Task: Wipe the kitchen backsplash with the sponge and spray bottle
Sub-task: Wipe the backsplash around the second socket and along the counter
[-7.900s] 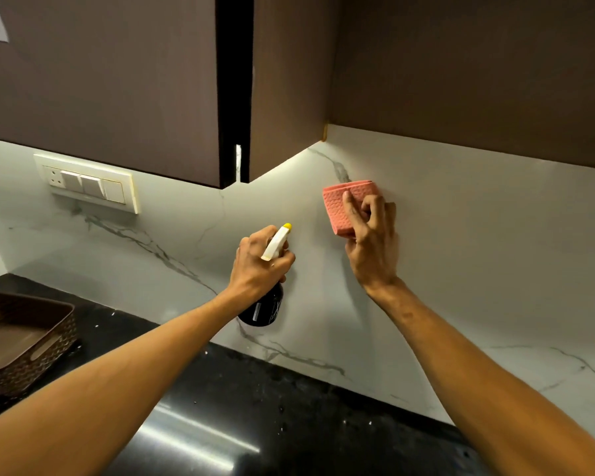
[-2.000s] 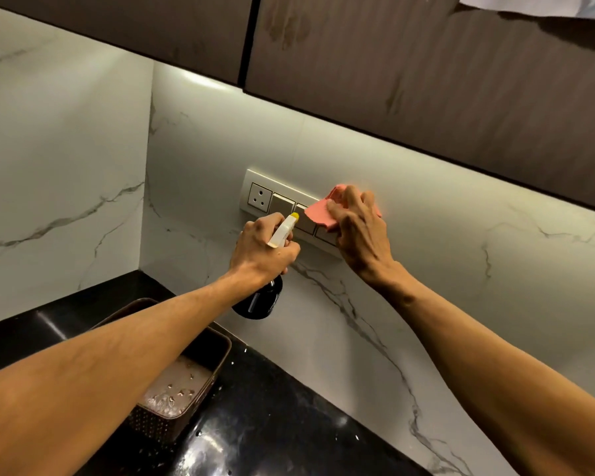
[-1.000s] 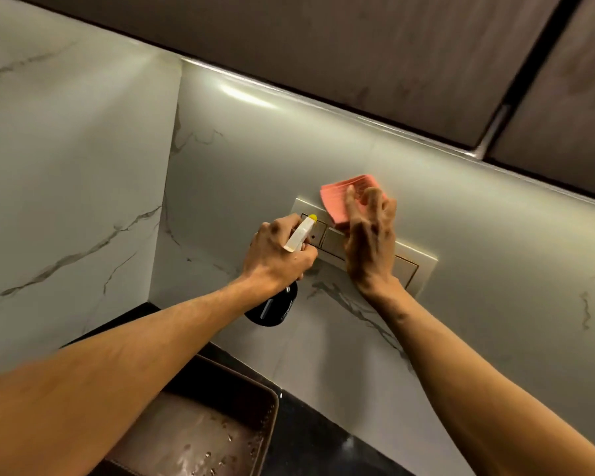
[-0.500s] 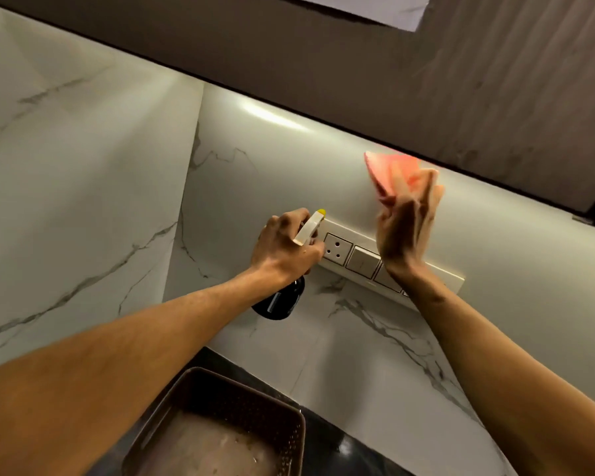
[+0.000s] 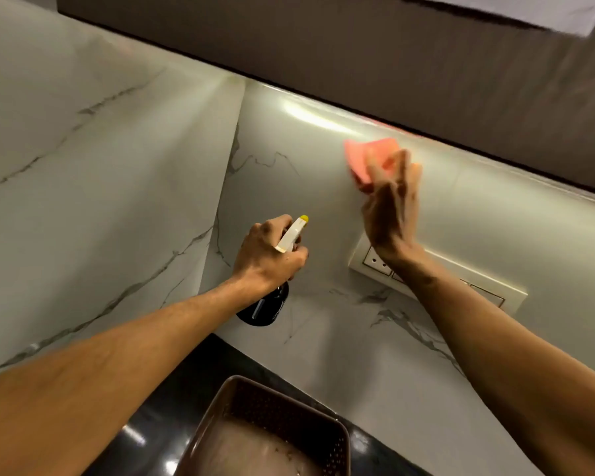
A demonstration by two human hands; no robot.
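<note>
Through the head camera we look into a corner where the marble backsplash [image 5: 316,201] meets a side wall [image 5: 100,183] of the same veined stone.

Our left hand [image 5: 267,257] sits near the middle of the view. Its fingers are curled tight around the neck of the spray bottle [image 5: 265,309]. The bottle's dark body hangs below the fist, and its white, yellow-tipped nozzle points toward one o'clock, close to the wall.

At about one o'clock from the bottle, our right hand [image 5: 390,214] presses the pink sponge [image 5: 361,156] flat against the backsplash, just under the dark upper cabinet [image 5: 358,56]. The fingers lie long and close together over the sponge. Motion blur keeps us from telling whether the thumb hooks its edge.

A cream switch plate [image 5: 478,278] is mounted on the wall at four o'clock from the sponge. Our right wrist and forearm cross in front of its left part and hide some of its switches, though one socket shows beside the wrist.

At six o'clock, a brown woven basket [image 5: 220,400] stands on the black countertop [image 5: 186,372], close to the foot of the backsplash and below the bottle. Its floor looks wet.

The cabinet's underside caps the wiping area at twelve o'clock. A pale sheet [image 5: 529,8] shows on the cabinet front at the top right edge.
</note>
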